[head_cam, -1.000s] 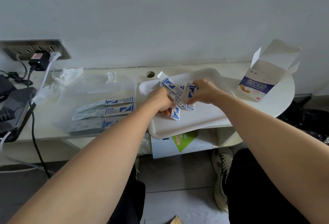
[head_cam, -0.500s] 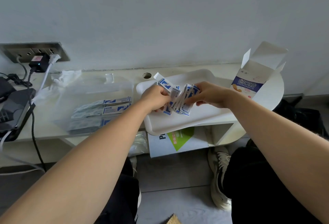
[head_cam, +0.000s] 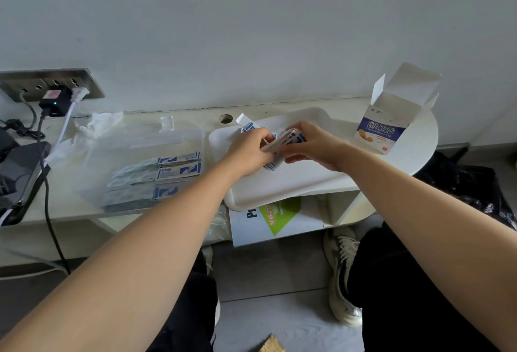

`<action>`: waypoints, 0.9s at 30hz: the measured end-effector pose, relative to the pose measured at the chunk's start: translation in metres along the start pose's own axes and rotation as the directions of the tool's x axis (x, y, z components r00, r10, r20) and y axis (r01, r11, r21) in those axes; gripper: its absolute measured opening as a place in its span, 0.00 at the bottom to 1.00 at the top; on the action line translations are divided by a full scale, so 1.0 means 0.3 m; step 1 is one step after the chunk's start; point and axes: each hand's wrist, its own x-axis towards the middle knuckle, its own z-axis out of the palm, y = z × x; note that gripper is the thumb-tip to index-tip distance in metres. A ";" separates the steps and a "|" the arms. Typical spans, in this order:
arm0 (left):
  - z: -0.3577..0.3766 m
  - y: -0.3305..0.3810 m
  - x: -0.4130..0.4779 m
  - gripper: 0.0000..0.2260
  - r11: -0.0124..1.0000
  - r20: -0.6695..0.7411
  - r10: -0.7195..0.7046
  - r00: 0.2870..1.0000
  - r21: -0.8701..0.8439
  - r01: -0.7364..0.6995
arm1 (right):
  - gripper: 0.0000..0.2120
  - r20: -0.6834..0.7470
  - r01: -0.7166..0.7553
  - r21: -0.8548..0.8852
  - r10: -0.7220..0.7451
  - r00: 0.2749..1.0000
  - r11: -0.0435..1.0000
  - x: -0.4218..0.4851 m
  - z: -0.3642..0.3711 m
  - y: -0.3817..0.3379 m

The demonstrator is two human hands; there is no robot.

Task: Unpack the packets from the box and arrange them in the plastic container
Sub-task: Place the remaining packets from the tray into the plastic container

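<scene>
Fingers (head_cam: 268, 138) of both hands pinch a packet bundle (head_cam: 282, 143) over the white tray (head_cam: 293, 183), squaring it up. Box (head_cam: 383, 127) stands open on the worktop. Next: carry bundle left into the plastic container (head_cam: 134, 150).

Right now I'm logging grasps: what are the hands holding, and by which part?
Both hands hold one bunch of packets over the white tray: left hand pinches its left end, right hand its right end.

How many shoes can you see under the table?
2. One shoe is on the floor beside the person's right leg. A sliver of another shoe peeks out by the left arm, mostly hidden.
</scene>
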 end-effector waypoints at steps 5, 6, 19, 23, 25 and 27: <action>0.018 0.024 -0.005 0.09 0.956 -0.100 0.122 0.987 0.279 -0.090 | 0.08 -0.146 0.125 -0.504 -0.227 0.963 0.855 -0.002 -0.007 0.006; 0.024 0.024 -0.005 0.09 0.948 -0.098 0.135 0.986 0.304 -0.099 | 0.06 -0.148 0.120 -0.531 -0.231 0.962 0.839 -0.004 -0.009 0.015; 0.061 0.009 -0.001 0.10 0.883 -0.031 0.038 0.999 0.468 -0.020 | 0.07 -0.086 0.043 -0.576 -0.113 0.990 0.816 0.002 -0.017 0.088; 0.070 0.015 0.002 0.08 0.895 0.009 0.038 0.999 0.444 -0.038 | 0.05 -0.076 0.021 -0.546 -0.074 0.994 0.838 0.000 -0.009 0.074; 0.074 0.004 0.000 0.08 0.895 0.029 0.024 0.999 0.444 -0.034 | 0.04 -0.061 -0.003 -0.557 -0.037 0.997 0.831 -0.004 -0.007 0.081; 0.068 0.003 0.002 0.08 0.900 0.020 0.015 1.000 0.435 -0.022 | 0.04 -0.083 -0.014 -0.571 -0.040 0.996 0.821 -0.005 -0.009 0.082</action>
